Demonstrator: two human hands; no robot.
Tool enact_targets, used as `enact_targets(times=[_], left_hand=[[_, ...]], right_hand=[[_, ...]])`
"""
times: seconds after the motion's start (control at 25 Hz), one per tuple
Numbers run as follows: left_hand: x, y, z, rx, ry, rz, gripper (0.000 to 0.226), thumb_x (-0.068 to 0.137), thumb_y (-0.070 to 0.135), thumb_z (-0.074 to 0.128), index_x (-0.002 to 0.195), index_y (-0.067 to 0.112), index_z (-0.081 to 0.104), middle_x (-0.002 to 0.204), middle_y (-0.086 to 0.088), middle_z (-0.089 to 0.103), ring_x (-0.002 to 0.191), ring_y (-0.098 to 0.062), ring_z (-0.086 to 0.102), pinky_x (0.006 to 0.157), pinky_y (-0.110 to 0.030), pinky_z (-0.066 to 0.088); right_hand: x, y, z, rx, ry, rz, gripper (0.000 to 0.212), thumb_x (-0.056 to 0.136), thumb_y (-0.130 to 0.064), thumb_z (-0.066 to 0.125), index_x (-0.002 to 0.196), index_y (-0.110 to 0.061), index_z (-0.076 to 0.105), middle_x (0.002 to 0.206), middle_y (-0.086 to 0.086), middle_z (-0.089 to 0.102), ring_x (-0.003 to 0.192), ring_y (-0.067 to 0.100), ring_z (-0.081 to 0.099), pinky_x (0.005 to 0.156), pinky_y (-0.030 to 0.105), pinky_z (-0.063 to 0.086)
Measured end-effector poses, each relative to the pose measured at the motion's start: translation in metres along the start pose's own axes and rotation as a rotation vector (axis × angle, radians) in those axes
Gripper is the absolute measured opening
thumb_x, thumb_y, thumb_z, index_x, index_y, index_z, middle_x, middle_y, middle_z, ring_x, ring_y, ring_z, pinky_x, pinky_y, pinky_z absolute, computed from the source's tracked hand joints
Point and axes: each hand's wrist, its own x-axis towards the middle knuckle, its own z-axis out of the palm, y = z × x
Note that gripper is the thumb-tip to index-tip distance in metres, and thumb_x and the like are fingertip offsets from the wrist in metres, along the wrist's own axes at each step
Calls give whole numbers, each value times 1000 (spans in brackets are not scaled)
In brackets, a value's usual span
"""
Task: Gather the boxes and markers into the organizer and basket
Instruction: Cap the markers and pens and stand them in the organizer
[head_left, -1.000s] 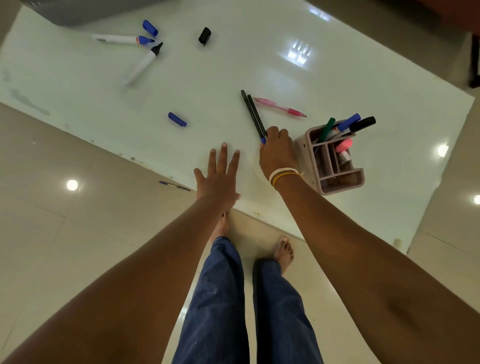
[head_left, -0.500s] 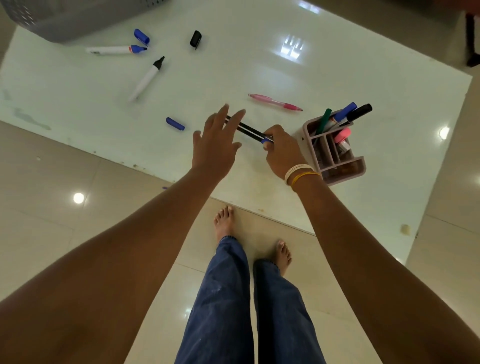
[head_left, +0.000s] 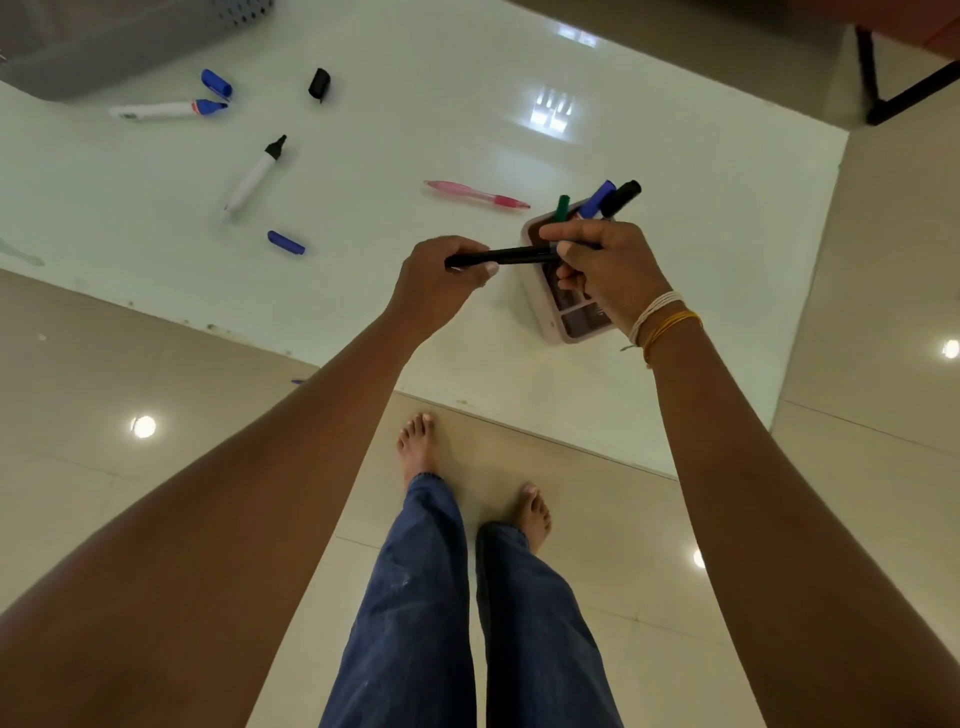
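Seen from the head camera, a person holds a slim black pen (head_left: 506, 255) level above the pale glossy surface (head_left: 649, 156), the left hand (head_left: 441, 283) curled round one end and the right hand (head_left: 605, 270) pinching the other, directly over the pink organizer (head_left: 540, 312), which already carries green, blue and black markers at its 12 o'clock side. The right hand may hold a second pen; the view does not settle it. The pen looks light, stiff and smooth, likely to roll if dropped, so a pinch near mid-barrel should serve best for lowering it tip-first into a compartment. A pink pen (head_left: 475, 195) lies just at the organizer's 10 o'clock. Farther toward 10 o'clock rest an uncapped black-tipped marker (head_left: 254, 174), a blue-tipped marker (head_left: 166, 109), two loose blue caps (head_left: 285, 242) (head_left: 216, 83) and a black cap (head_left: 319, 83), with the grey basket (head_left: 104, 47) at the far corner. The standing markers crowd the organizer's rear slots and could snag the incoming pen.
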Motion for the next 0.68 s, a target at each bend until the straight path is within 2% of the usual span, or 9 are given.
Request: enact_targets(times=[0.04,0.12,0.2,0.24,0.32,0.4,0.52,0.68], left_hand=[[-5,3,5,-58,-48,-8,17,91,15,62,103,5,68,86,-8,68,80,-20,71,82,-32,56],[-12,8,15,-155,-105,-56,16,95,11,56,104,3,66,75,-8,64,67,-14,72,75,-31,58],[-18,14,23,-273,-131,-122,16,96,9,54,106,3,66,71,-8,62,63,-12,72,72,-29,59],[-21,16,28,-341,-137,-154,15,96,9,54,104,5,66,69,-7,62,64,-14,73,73,-30,60],[-26,20,36,-448,-150,-204,13,96,10,55,103,9,66,67,-5,62,65,-17,73,74,-31,60],[-30,22,47,-492,-172,-231,16,96,11,55,108,8,65,67,-5,60,63,-17,73,73,-31,61],[-33,26,58,-469,-214,-226,23,96,12,55,117,7,63,66,-4,60,61,-17,71,70,-32,62],[-30,35,63,-400,-255,-212,17,93,18,61,107,10,67,71,-7,64,64,-19,71,69,-34,62]], right_hand=[[-2,5,-7,45,47,-7,27,94,1,53,116,-3,67,101,10,62,66,10,56,68,19,55],[-6,12,-16,135,93,-23,29,92,2,57,118,-6,66,108,13,61,70,13,59,74,24,58],[-11,15,-21,355,83,-39,38,89,8,58,119,-15,58,111,16,59,80,18,63,81,32,59],[-14,17,-23,514,76,-22,41,88,11,57,118,-17,55,107,17,61,82,20,65,81,33,59],[-17,21,-24,722,77,44,31,90,10,55,116,-7,55,93,14,65,77,18,68,76,29,59],[-20,26,-24,737,77,92,17,93,3,54,109,1,60,85,12,66,72,15,67,72,25,58],[-25,32,-29,587,87,77,11,94,-6,57,101,-3,65,83,11,66,72,16,66,73,25,58],[-26,33,-38,448,188,29,11,91,-9,63,97,-1,67,88,15,69,84,25,70,82,33,59]])
